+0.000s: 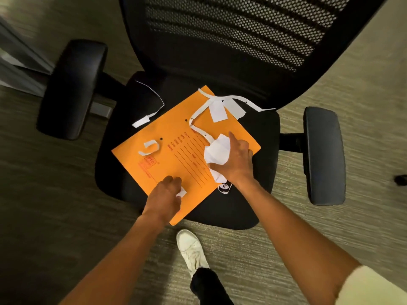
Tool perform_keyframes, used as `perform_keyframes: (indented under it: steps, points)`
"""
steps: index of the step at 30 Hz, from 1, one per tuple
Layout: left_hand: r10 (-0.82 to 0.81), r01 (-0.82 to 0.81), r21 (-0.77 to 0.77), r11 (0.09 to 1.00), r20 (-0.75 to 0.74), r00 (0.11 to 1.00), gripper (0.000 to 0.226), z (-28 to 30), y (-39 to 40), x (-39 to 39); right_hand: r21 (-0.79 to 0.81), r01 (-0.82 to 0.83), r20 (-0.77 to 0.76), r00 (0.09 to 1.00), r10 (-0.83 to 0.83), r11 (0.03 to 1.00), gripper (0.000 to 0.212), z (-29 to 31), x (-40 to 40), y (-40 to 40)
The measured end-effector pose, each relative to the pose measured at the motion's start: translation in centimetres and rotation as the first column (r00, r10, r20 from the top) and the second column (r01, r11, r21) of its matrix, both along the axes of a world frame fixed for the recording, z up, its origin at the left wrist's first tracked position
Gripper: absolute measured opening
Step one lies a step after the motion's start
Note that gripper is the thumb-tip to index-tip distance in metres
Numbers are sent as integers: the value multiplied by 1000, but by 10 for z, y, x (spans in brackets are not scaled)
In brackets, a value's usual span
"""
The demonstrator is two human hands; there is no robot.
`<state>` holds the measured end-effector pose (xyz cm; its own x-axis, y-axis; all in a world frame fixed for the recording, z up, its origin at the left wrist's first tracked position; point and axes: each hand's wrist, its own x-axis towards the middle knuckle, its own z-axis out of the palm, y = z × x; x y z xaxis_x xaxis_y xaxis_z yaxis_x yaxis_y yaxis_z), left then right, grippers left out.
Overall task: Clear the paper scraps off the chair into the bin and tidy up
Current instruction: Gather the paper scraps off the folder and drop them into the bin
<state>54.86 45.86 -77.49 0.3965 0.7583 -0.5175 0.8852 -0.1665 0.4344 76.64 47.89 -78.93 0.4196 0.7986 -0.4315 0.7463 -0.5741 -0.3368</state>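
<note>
An orange envelope [176,155] lies on the black seat of an office chair [259,133]. White paper scraps are scattered over it: a long curled strip [199,113], two flat rectangles [218,112], a small curl [150,147] and a thin strip [152,100] on the seat at the left. My right hand [237,159] is closed around a bunch of crumpled white scraps [217,151] on the envelope's right side. My left hand [166,192] rests on the envelope's near edge, fingers pinched on a small white scrap [181,192]. No bin is in view.
The chair's mesh back [242,29] rises at the top, with armrests at left [72,89] and right [323,155]. Carpet floor surrounds it. My white shoe [191,249] stands just in front of the seat. A small dark object [400,180] lies at the right edge.
</note>
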Motion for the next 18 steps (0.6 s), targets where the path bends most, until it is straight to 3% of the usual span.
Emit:
perform_keyframes:
  steps: [4,10,14,18]
  points:
    - [38,-38,0,999,110,993,25,4,7,-13,-36,-60,46,997,61,998,98,-3,-16,13]
    - [175,-193,62,979,220,960,23,8,33,-34,0,-51,-75,996,51,999,60,-2,-37,18]
    - [229,-274,132,953,278,933,57,12,53,-43,71,-52,-127,990,60,996,44,-2,-47,9]
    - [284,-349,188,918,302,910,64,18,75,-42,116,-15,-190,981,38,993,33,-1,-49,-8]
